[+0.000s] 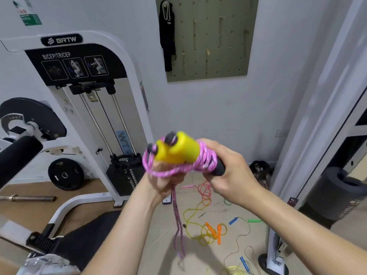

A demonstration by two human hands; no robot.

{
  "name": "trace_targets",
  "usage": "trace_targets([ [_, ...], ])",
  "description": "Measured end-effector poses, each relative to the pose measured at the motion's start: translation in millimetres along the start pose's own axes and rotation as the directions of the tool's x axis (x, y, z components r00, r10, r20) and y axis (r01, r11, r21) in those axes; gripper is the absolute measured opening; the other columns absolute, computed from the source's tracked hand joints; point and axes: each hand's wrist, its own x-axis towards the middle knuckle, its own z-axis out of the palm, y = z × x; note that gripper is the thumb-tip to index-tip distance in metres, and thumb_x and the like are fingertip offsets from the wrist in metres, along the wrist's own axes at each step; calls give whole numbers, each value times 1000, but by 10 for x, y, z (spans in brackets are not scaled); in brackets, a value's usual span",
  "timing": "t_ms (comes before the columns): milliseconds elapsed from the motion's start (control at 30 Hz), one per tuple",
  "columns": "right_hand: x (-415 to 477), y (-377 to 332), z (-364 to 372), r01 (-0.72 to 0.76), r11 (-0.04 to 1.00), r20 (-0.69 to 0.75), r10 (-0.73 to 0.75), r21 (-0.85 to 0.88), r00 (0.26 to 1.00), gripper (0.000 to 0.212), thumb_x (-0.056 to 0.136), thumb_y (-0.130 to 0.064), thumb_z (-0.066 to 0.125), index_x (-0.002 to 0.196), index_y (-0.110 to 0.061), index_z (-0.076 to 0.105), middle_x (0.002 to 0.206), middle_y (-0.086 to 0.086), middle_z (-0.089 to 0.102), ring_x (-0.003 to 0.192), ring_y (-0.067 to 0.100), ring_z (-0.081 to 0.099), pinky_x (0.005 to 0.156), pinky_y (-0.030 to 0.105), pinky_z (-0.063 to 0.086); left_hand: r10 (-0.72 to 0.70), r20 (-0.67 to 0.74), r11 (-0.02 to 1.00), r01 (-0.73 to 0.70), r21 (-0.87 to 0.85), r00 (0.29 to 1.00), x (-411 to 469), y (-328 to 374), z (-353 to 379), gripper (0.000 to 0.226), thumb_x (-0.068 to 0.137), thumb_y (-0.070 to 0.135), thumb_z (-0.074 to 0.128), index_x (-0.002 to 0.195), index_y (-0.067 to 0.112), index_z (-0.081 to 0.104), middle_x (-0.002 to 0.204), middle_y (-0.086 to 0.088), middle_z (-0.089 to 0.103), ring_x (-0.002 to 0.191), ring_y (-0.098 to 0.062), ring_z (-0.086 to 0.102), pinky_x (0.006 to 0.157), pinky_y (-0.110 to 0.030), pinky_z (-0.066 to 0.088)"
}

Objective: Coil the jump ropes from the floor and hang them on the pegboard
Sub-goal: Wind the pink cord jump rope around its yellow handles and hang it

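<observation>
L hand point(166, 182) curls round loops of the pink jump rope point(205, 158) under its yellow handles point(176, 150), R hand point(228, 171) grips the wound end, bundle mid-air below the green pegboard point(218, 36), tail dangling, other ropes point(208, 232) on floor.

The yellow handles point(176, 149) and wound pink rope point(205, 158) are hiding most fingers of the left hand point(165, 180). The right hand point(230, 171) is covering part of the black grip point(218, 168). The rope's hanging strands are blurring near the floor point(168, 245). The top edge is cutting off the pegboard point(218, 36).
</observation>
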Motion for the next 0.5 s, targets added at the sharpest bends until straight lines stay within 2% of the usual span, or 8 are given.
trace_targets([
  [67, 58, -62, 77, -206, 941, -61, 231, 270, 971, 42, 77, 9, 65, 105, -21, 64, 80, -19, 64, 68, -3, 56, 64, 16, 43, 116, -45, 987, -110, 115, 992, -51, -87, 169, 48, 97, -2, 41, 60, 19, 63, 51, -1, 49, 36, -6, 29, 36, -16, 21],
  [133, 125, -62, 119, -371, 832, -89, 442, 412, 893, 31, 76, 9, 67, 85, -20, 61, 64, -15, 58, 58, 1, 47, 57, 18, 39, 229, -69, 907, -188, 378, 971, -116, -89, 317, 35, 100, 11, 47, 72, 18, 67, 51, 7, 49, 42, -6, 33, 42, -18, 27],
  [167, 143, -37, 122, -435, 779, -87, 524, 452, 848, 30, 75, 7, 69, 81, -21, 59, 62, -13, 57, 58, 5, 47, 57, 22, 40, 310, -47, 807, -237, 541, 950, -132, -100, 324, 27, 99, 17, 50, 80, 16, 68, 51, 12, 51, 45, -5, 38, 46, -20, 32],
  [233, 155, 19, 119, -536, 723, -66, 619, 435, 782, 30, 72, 3, 70, 78, -24, 57, 60, -12, 57, 59, 13, 49, 58, 28, 41, 444, 68, 484, -302, 821, 894, -174, -106, 285, 18, 96, 28, 55, 88, 24, 70, 53, 14, 54, 54, -5, 48, 54, -24, 41],
  [300, 140, 76, 122, -623, 746, -42, 649, 235, 760, 29, 72, -2, 66, 84, -26, 54, 64, -9, 58, 63, 21, 53, 59, 32, 43, 473, 184, 159, -289, 944, 862, -199, -75, 219, 23, 95, 35, 53, 76, 26, 61, 51, 8, 46, 55, -15, 44, 54, -32, 43],
  [333, 133, 87, 118, -640, 765, -34, 644, 75, 765, 30, 74, -5, 63, 91, -27, 51, 69, -6, 59, 67, 26, 56, 60, 33, 44, 458, 207, 44, -255, 966, 864, -202, -54, 213, 26, 94, 37, 52, 73, 24, 58, 51, 7, 44, 56, -18, 44, 53, -33, 43],
  [433, 123, 63, 96, -537, 765, 7, 577, -355, 817, 37, 79, -10, 56, 110, -26, 42, 81, 2, 61, 79, 36, 56, 61, 37, 42, 417, 213, -134, -172, 976, 883, -220, -1, 260, 24, 94, 39, 47, 83, 23, 62, 67, 4, 60, 70, -26, 59, 58, -34, 45],
  [500, 142, 34, 94, -434, 719, 12, 523, -543, 852, 35, 81, -11, 54, 111, -21, 38, 81, 4, 55, 74, 35, 51, 59, 35, 38, 384, 254, -227, -176, 958, 888, -242, 40, 312, 22, 94, 37, 46, 89, 23, 62, 81, 2, 65, 80, -27, 61, 62, -34, 45],
])
